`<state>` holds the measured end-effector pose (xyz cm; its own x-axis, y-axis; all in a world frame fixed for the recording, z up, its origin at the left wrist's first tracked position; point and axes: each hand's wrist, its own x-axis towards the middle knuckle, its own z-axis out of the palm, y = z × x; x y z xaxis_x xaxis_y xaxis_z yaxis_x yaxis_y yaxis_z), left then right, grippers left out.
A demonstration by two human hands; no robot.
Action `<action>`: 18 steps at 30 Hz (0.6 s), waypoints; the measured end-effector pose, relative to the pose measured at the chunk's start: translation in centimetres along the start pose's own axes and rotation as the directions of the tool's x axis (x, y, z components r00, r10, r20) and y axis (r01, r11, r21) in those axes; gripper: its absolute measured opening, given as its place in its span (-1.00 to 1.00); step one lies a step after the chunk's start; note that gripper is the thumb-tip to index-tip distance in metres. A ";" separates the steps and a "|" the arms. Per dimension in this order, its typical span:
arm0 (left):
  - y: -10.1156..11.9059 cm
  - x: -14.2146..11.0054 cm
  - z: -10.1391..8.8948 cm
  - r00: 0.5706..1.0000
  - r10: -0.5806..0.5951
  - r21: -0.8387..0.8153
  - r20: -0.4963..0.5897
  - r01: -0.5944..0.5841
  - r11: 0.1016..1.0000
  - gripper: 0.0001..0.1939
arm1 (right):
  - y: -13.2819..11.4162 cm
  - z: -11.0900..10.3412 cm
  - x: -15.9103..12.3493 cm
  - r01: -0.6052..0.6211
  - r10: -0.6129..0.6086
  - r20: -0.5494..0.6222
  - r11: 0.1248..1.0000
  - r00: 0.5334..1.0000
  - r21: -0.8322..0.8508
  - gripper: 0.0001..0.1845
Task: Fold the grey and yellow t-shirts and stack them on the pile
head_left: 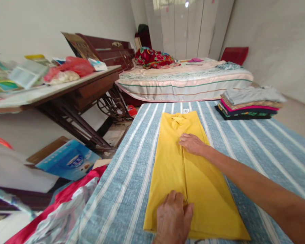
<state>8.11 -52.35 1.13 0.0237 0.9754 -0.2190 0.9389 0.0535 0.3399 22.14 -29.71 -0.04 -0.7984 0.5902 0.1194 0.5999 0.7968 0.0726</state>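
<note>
A yellow garment (173, 169) lies folded lengthwise into a long strip on a blue striped sheet (256, 152). My left hand (174, 218) presses flat on its near end, fingers together over the middle fold line. My right hand (191, 144) rests palm down further up the strip on the same fold line, fingers stretched toward the left. Neither hand grips anything.
A stack of folded clothes (249, 103) sits at the sheet's far right. A bed (185, 81) with a floral bundle stands beyond. At the left are a cluttered wooden table (53, 91), a blue box (69, 161), and red and silvery cloth (63, 210) by the near left edge.
</note>
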 end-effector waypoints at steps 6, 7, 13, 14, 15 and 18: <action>1.2 1.2 -1.5 0.991 -0.062 0.077 0.119 0.053 0.996 -0.83 | 1.2 -0.5 0.9 -0.048 0.049 0.009 0.997 0.999 -0.058 -0.78; 1.3 1.2 -1.6 0.991 -0.061 0.084 0.122 0.051 0.995 -0.81 | 1.3 -0.5 1.1 -0.054 0.055 0.009 0.996 0.998 -0.068 -0.78; 0.7 1.6 -1.7 0.985 -0.062 0.113 0.163 0.044 0.993 -0.75 | 1.5 0.2 2.3 -0.094 0.095 -0.002 0.991 0.996 -0.092 -0.79; 0.6 1.6 -1.8 0.984 -0.058 0.114 0.171 0.039 0.993 -0.75 | 1.6 0.3 2.4 -0.099 0.099 -0.005 0.991 0.995 -0.089 -0.78; 0.5 1.6 -1.9 0.984 -0.050 0.114 0.171 0.031 0.993 -0.76 | 1.7 0.3 2.6 -0.104 0.104 -0.010 0.991 0.995 -0.085 -0.78; 0.4 1.7 -2.6 0.988 -0.021 0.109 0.156 0.004 0.994 -0.75 | 2.0 0.1 2.8 -0.118 0.117 -0.023 0.990 0.993 -0.073 -0.79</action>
<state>7.62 -50.14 3.29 0.0570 0.9287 -0.3664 0.9708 0.0340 0.2373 21.05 -26.44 0.35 -0.7213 0.6762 0.1500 0.6924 0.7098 0.1297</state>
